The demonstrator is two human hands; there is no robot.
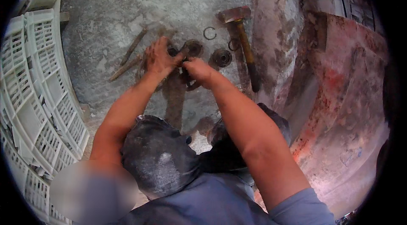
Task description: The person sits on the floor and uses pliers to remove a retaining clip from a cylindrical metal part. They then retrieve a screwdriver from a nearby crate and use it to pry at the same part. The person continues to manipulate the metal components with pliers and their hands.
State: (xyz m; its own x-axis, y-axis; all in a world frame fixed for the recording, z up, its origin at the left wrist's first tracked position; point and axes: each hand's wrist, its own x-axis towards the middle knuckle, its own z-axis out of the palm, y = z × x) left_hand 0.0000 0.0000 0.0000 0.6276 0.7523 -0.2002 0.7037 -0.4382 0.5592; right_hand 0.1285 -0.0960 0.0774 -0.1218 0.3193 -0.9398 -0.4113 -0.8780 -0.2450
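Note:
My left hand (159, 57) and my right hand (199, 71) meet over the concrete floor (110, 9), both gripping a small dark metal part (183, 62) between their fingers. Its exact shape is hidden by the fingers. Just beyond the hands lie two round rusty metal discs, one (194, 48) close to my fingertips and one (221, 57) further right. An open metal snap ring (209, 33) lies past them. A sledgehammer (241, 34) with a wooden handle rests to the right of my right hand.
Two rusty chisels or rods (129, 57) lie left of my left hand. White plastic crates (38, 98) stack along the left. A large rusty red metal drum (347, 110) fills the right side. My dark-trousered knees (157, 157) are below the hands.

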